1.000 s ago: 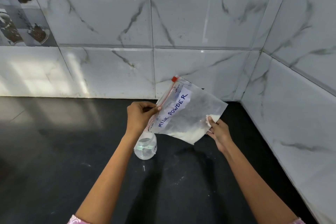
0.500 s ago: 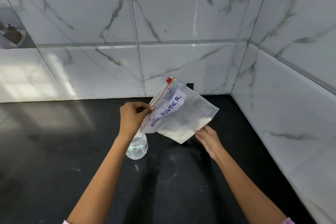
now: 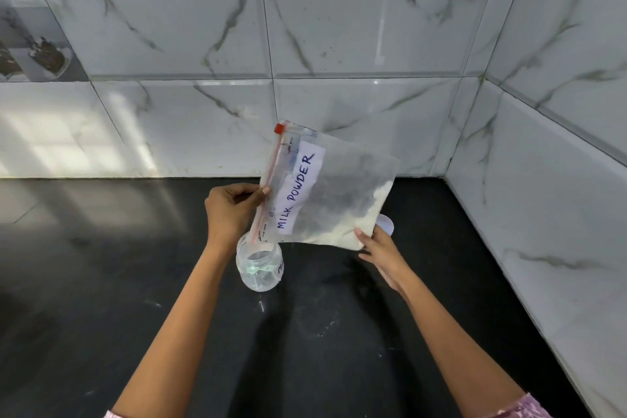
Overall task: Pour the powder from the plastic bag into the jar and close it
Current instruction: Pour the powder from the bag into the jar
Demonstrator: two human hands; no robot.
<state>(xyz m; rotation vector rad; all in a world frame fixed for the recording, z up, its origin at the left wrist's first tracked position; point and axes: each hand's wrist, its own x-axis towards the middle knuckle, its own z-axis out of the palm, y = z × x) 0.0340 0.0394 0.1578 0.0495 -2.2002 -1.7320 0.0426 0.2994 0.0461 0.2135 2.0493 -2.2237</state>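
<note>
Bag tipped steeper over jar | left hand pinches zip edge | right hand grips bottom corner

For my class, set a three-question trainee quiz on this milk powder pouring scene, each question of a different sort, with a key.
1. True or false: the jar stands open on the black counter.
2. Where does most of the powder lie in the plastic bag?
A. At the zip end
B. In the low corner by the right hand
C. Spread evenly
3. Fill in: the left hand pinches the bag at its ____ edge, just above the jar mouth.

Key: 1 true; 2 B; 3 zip. The white lid peeks out behind the bag, beside the right hand.
</note>
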